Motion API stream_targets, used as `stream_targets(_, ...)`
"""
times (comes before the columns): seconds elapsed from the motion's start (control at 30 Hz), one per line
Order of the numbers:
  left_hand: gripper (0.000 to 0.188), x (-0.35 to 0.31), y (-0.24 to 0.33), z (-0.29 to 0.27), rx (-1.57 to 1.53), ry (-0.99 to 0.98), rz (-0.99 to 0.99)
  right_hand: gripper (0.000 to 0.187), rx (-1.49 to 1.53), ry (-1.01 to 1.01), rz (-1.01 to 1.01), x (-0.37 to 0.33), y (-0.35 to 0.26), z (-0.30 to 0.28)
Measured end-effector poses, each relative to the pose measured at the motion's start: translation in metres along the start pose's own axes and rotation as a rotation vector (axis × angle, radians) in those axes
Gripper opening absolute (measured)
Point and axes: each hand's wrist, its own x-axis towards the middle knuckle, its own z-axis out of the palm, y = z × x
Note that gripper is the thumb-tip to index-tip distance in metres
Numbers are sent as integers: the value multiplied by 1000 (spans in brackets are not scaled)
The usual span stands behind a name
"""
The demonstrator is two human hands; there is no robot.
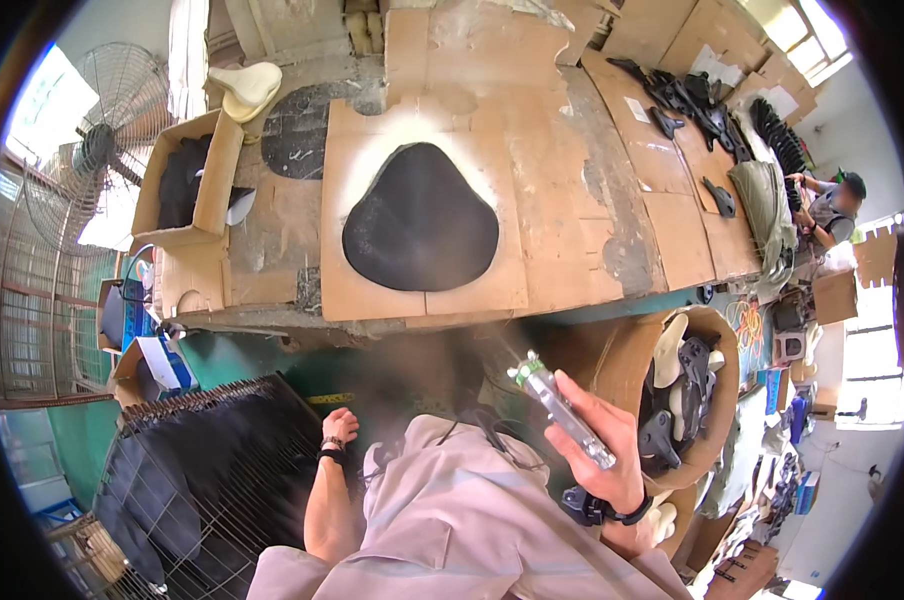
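My right hand point(612, 445) is closed around a silver spray gun point(564, 408) with a green ring near its nozzle. The gun tilts up and left, and a faint mist hangs beyond its nozzle. Ahead on the table, a black rounded-triangular sheet point(421, 218) lies flat on a piece of cardboard point(372, 302), with a whitish haze around its upper edges. My left hand point(340, 426) hangs low at my left side, curled into a loose fist with nothing seen in it. It is apart from the table, beside a wire rack of dark sheets.
Dark sheets point(192, 470) cover the wire rack at lower left. A box point(222, 165) of dark pieces and pale saddle-shaped parts point(247, 88) stand at the table's left. A carton point(612, 365) of saddle parts stands at right. Black parts point(692, 105) lie far right, near another person point(832, 210).
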Motion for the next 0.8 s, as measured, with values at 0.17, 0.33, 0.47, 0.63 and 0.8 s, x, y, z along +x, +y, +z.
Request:
stream_targets(0.17, 35, 7, -50, -9, -168, -54, -68, 59, -57, 141, -48, 13, 10, 1)
stream_targets(0.33, 35, 20, -93, -15, 65, -71, 111, 56, -79, 150, 20, -1, 22, -12)
stream_targets(0.47, 38, 31, -104, -21, 139, -110, 134, 55, -141, 90, 95, -17, 26, -24)
stream_targets(0.63, 32, -3, -38, 11, -98, -58, -139, 57, -95, 137, 115, -28, 20, -21)
stream_targets(0.8, 35, -4, -6, 11, -39, -19, -69, 58, -78, 160, 71, -29, 11, -23)
